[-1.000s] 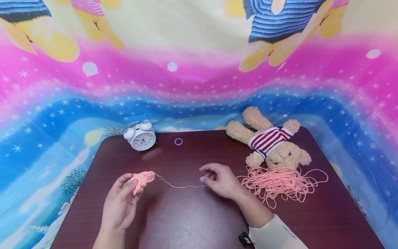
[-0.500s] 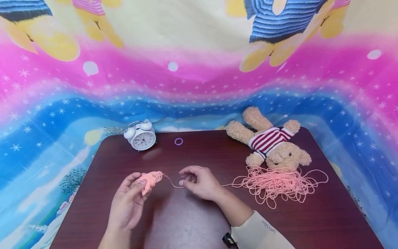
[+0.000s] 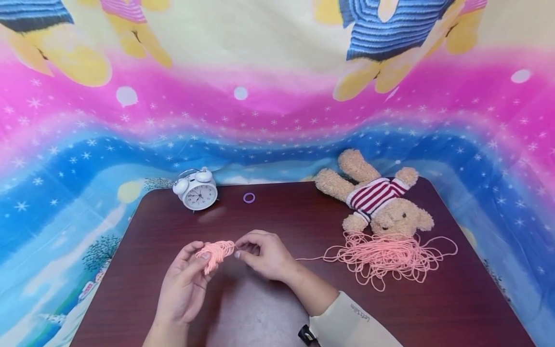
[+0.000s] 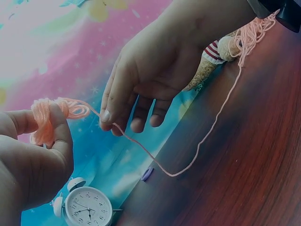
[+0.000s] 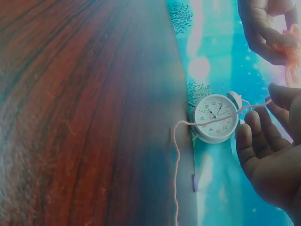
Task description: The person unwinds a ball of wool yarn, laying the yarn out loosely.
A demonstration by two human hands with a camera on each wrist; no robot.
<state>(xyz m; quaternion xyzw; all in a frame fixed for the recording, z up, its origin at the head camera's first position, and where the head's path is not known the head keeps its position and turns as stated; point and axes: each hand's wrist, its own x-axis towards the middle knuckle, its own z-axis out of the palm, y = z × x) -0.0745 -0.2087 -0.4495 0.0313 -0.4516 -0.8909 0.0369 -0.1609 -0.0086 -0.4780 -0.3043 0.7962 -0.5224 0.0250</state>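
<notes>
A small looped bundle of peach-pink yarn (image 3: 215, 254) is pinched between the thumb and fingers of my left hand (image 3: 184, 282). Just right of the bundle, my right hand (image 3: 266, 255) pinches the single strand between thumb and forefinger, its other fingers loosely bent. In the left wrist view the yarn strand (image 4: 200, 146) runs from those fingertips, sags, and leads back to the pile. That loose, tangled yarn pile (image 3: 392, 255) lies at the right of the table, against the teddy bear's head. Both hands are held above the tabletop.
A white twin-bell alarm clock (image 3: 198, 191) stands at the back left of the dark wooden table (image 3: 260, 308). Right of it lies a purple ring (image 3: 249, 197). A teddy bear (image 3: 375, 195) in a striped shirt lies at the back right. A printed cloth (image 3: 277, 111) hangs behind.
My right hand has moved left along the strand, from near the pile to beside the bundle. My left hand has shifted slightly right, still holding the bundle.
</notes>
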